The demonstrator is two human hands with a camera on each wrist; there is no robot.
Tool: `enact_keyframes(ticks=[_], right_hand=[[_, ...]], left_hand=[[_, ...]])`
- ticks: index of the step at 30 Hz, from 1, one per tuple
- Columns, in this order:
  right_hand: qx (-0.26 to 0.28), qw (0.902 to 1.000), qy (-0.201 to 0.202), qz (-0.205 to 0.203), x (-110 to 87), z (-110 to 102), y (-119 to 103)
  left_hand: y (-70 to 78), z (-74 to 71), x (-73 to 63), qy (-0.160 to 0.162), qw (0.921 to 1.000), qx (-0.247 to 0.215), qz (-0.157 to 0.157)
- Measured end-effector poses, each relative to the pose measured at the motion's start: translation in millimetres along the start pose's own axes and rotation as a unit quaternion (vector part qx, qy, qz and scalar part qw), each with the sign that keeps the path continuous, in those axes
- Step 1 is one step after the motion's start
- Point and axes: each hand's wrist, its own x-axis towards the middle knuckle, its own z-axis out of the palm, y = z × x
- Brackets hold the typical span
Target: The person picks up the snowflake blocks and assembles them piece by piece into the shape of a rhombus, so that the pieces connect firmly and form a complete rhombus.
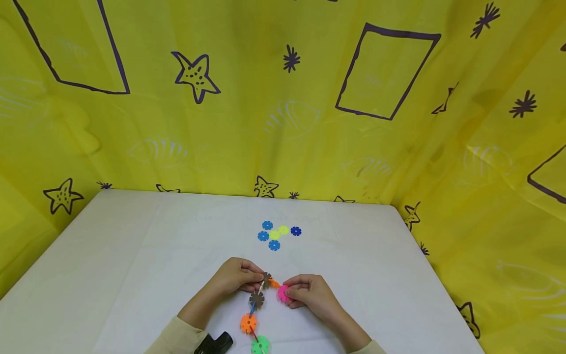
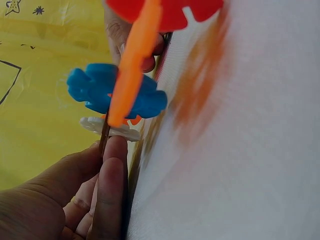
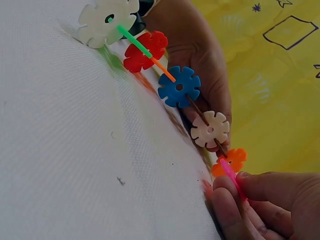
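A chain of notched snowflake discs in mixed colours hangs between the two hands, its discs slotted together at right angles. My left hand (image 1: 239,276) pinches a brown disc (image 1: 267,279) near the upper end. Beside that one an orange disc (image 3: 235,161) joins a pink disc (image 1: 283,294), which my right hand (image 1: 313,295) grips between thumb and fingers. Lower down the chain come a cream disc (image 3: 210,129), another brown disc (image 1: 256,299), a blue disc (image 3: 179,87), an orange disc (image 1: 248,323), a red disc (image 3: 145,51) and a green disc (image 1: 260,345).
Farther back on the white table (image 1: 185,246) lies a loose group of discs: several in blue such as the near one (image 1: 274,245), a dark blue one (image 1: 296,231) and two yellow ones (image 1: 283,230). Yellow patterned cloth (image 1: 247,123) walls the table's back and sides.
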Motion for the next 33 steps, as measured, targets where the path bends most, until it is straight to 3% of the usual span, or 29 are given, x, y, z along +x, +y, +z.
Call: enact_keyframes(ticks=[33], right_hand=[[0.014,0.9998,0.010,0.007,1.6,3.4,-0.8]], left_hand=[[0.1,1.6,0.8,0.002,0.9997,0.024,-0.007]])
